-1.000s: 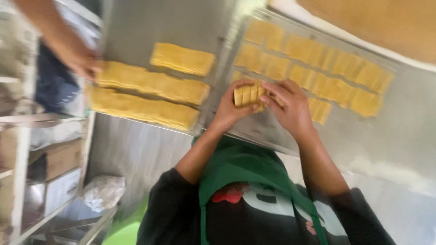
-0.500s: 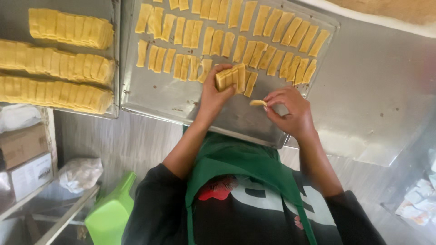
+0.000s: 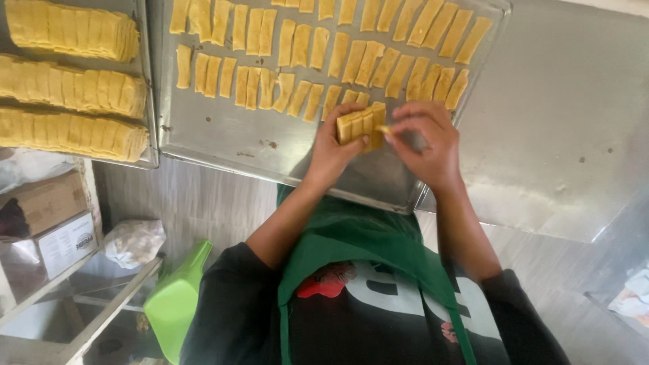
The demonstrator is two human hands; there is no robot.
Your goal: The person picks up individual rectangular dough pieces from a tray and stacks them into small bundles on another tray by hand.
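Yellow dough stack (image 3: 360,124) in left hand (image 3: 332,152), strips upright; right hand (image 3: 424,142) pinching end

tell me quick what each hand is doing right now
Left hand: closed around a small stack of yellow dough strips.
Right hand: fingers pinching one strip at the stack's edge.

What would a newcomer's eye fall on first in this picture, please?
First the metal tray lined with rows of yellow dough strips, top centre. At its near edge the left hand holds a small stack of strips while the right hand touches it. Long stacked blocks fill a second tray, upper left.
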